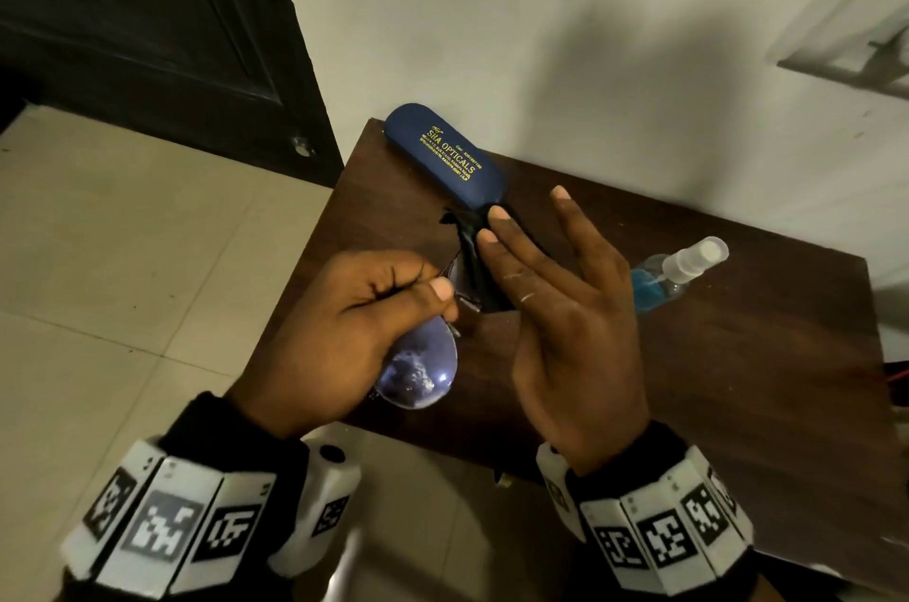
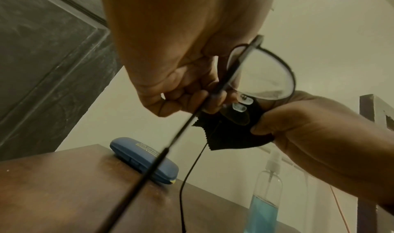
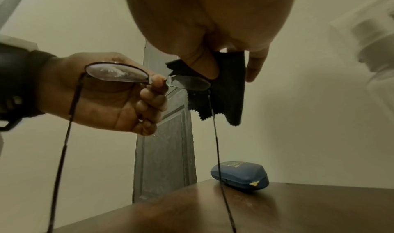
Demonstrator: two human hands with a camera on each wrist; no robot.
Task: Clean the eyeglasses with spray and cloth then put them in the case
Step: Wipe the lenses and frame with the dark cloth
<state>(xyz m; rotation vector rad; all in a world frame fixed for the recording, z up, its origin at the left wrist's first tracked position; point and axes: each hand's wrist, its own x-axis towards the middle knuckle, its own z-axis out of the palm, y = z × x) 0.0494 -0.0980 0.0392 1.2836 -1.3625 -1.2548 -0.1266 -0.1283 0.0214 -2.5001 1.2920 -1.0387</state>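
The thin black-framed eyeglasses (image 1: 418, 370) are held above the brown table (image 1: 738, 380), temples hanging down open. My left hand (image 1: 433, 291) pinches them at the bridge, and the near lens (image 3: 115, 73) is wet with droplets. A black cloth (image 2: 232, 132) is folded over the far lens. My right hand (image 1: 497, 227) pinches the cloth there, thumb (image 3: 204, 64) underneath and straight fingers on top. Closed and lying at the table's far left corner is the blue case (image 1: 442, 153). The spray bottle (image 1: 679, 271) with blue liquid stands to the right of my hands.
The table stands against a white wall (image 1: 541, 35). A dark door (image 1: 147, 11) is to the left, and pale floor tiles (image 1: 123, 257) lie beyond the table's left edge. Bare wood shows at the table's near right.
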